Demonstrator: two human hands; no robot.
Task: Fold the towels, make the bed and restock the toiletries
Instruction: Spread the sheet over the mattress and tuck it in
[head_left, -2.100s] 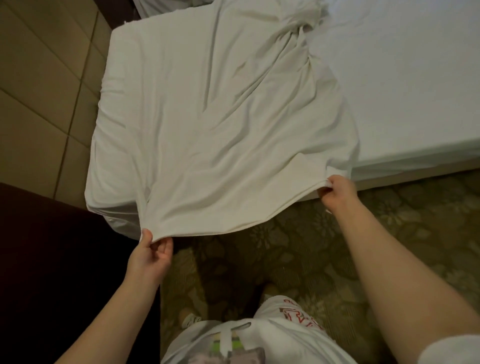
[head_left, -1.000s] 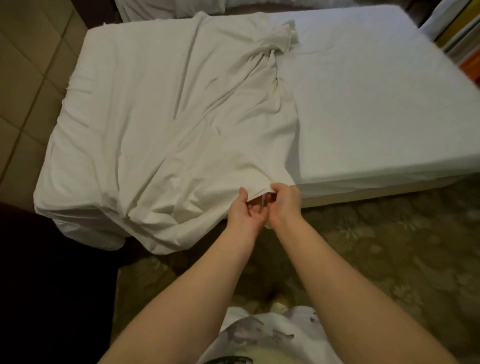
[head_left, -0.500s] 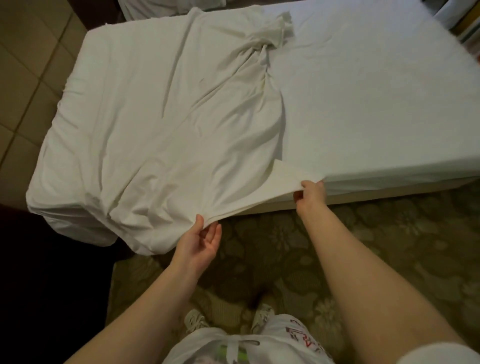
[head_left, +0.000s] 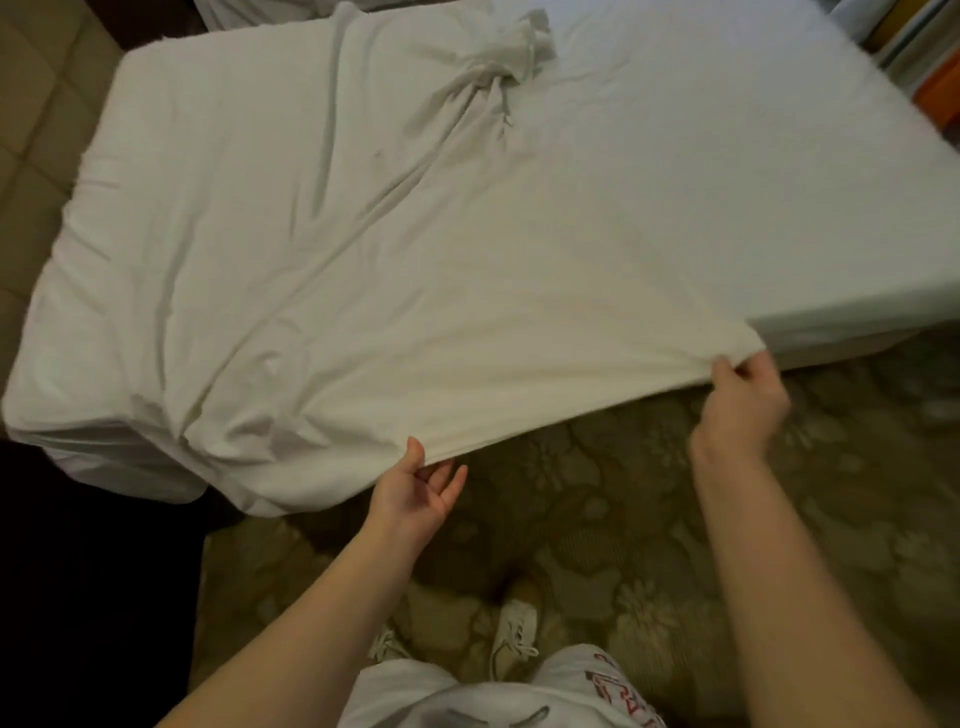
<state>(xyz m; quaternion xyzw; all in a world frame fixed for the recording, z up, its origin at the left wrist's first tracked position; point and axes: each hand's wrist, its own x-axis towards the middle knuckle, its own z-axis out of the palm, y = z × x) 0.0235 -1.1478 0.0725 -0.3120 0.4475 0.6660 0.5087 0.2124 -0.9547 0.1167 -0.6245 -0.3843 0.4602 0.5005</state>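
A loose off-white sheet (head_left: 363, 270) lies spread over the left and middle of the bed (head_left: 753, 182), with a bunched knot of cloth near the far middle. Its near hem hangs past the bed's foot edge. My left hand (head_left: 418, 493) is under that hem, thumb on top of the cloth and fingers loosely spread below. My right hand (head_left: 740, 402) pinches the hem's right corner at the bed's edge. The hem runs taut between both hands.
A patterned green carpet (head_left: 649, 519) covers the floor at the bed's foot, where my white shoes (head_left: 514, 636) stand. A dark piece of furniture (head_left: 88, 571) sits at the lower left. Beige floor tiles (head_left: 31, 130) lie left of the bed. Coloured items (head_left: 930, 67) stand at the far right.
My hands, close together on the hem a second ago, have moved apart. The right hand drew the corner far to the right, spreading the sheet across more of the bed.
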